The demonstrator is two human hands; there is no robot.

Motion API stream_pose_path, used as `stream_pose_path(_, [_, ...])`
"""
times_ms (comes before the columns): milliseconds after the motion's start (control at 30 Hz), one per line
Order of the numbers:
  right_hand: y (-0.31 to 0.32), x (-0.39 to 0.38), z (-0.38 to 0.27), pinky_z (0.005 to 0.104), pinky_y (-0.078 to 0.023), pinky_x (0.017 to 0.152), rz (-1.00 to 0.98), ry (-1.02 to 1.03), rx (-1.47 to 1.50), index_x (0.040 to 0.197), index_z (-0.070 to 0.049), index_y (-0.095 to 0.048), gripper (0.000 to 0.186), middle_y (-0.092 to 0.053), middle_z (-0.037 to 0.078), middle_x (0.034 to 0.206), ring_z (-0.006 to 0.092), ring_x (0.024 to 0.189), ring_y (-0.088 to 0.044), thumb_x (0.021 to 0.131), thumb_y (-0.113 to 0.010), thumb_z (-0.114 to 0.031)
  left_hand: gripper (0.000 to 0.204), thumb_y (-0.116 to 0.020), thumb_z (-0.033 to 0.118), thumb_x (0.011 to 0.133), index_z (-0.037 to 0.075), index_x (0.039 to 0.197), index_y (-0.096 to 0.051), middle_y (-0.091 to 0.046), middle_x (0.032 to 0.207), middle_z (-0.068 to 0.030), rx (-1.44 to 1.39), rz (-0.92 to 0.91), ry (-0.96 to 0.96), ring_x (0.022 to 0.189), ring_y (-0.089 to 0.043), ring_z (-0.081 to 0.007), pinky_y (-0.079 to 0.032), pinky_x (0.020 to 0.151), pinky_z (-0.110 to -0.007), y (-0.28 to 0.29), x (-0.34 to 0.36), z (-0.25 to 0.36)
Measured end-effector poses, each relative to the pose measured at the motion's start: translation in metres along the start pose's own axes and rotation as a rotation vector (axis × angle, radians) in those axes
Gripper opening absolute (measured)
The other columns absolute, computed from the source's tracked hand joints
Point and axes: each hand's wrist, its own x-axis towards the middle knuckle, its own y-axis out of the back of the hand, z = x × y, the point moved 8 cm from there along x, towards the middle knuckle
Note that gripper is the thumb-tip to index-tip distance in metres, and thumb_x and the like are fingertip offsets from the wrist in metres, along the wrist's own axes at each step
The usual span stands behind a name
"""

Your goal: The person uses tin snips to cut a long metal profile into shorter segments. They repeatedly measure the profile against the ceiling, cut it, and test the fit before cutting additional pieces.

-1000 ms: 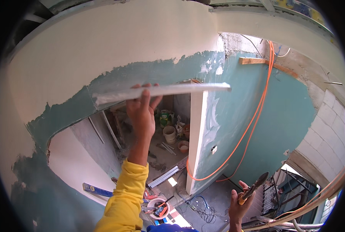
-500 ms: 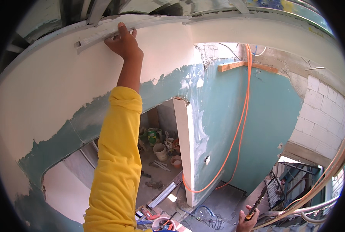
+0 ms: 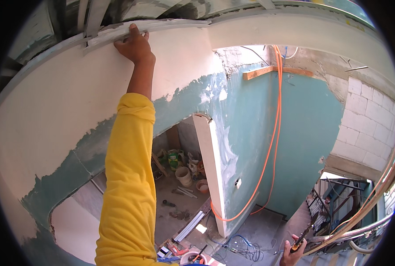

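Note:
My left hand (image 3: 135, 46), at the end of a yellow-sleeved arm, reaches up to the top of the wall. Its fingers grip a long light-grey metal strip (image 3: 171, 25) running along the wall's upper edge, just under the ceiling framing. Low on the right, my right hand (image 3: 290, 255) is closed round a hand tool (image 3: 299, 243) with an orange-and-black handle. The tool's dark jaws point up and away; they look like snips or pliers, but their exact kind is not clear.
Orange cable (image 3: 279, 111) hangs in a loop from a wooden batten (image 3: 257, 73). Below, buckets (image 3: 183, 176) stand beyond a wall opening, and a tub of tools (image 3: 192, 258) sits near the lower edge. Tangled wires (image 3: 250, 252) lie on the floor; pipes (image 3: 374, 228) cross at right.
The left end of the metal strip has come up closer to the ceiling framing, with my left hand still on it. My right hand and its tool have shifted right and slightly down in view.

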Motion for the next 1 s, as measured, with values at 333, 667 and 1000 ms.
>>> stream_pose_path(333, [-0.018, 0.012, -0.003, 0.0336, -0.05, 0.096, -0.017, 0.005, 0.017, 0.135, 0.0, -0.056, 0.05, -0.07, 0.012, 0.123, 0.0224, 0.112, -0.064, 0.095, -0.082, -0.015, 0.063, -0.068, 0.009, 0.103, -0.003, 0.147, -0.024, -0.044, 0.146, -0.0286, -0.086, -0.092, -0.052, 0.131, -0.057, -0.0326, -0.059, 0.107, -0.056, -0.013, 0.02, -0.014])
stream_pose_path(667, [-0.064, 0.025, -0.025, 0.0354, -0.056, 0.088, -0.113, -0.007, 0.056, 0.126, -0.002, -0.063, 0.038, -0.075, 0.009, 0.112, 0.022, 0.097, -0.07, 0.095, -0.081, -0.014, 0.058, -0.077, 0.014, 0.098, -0.005, 0.138, -0.04, -0.066, 0.121, -0.0188, 0.118, -0.081, -0.06, 0.1, -0.069, -0.0211, -0.061, 0.077, -0.034, -0.002, 0.017, -0.014])
stream_pose_path(1000, [-0.178, 0.078, -0.195, 0.0255, -0.047, 0.052, -0.566, 0.243, 0.582, 0.135, 0.001, -0.057, 0.043, -0.067, 0.008, 0.103, 0.008, 0.061, -0.058, 0.098, -0.075, -0.01, 0.065, -0.085, 0.02, 0.092, -0.001, 0.139, -0.045, -0.065, 0.123, -0.0168, 0.079, -0.125, -0.171, 0.095, -0.068, -0.0204, -0.059, 0.068, -0.033, -0.001, 0.042, -0.034])
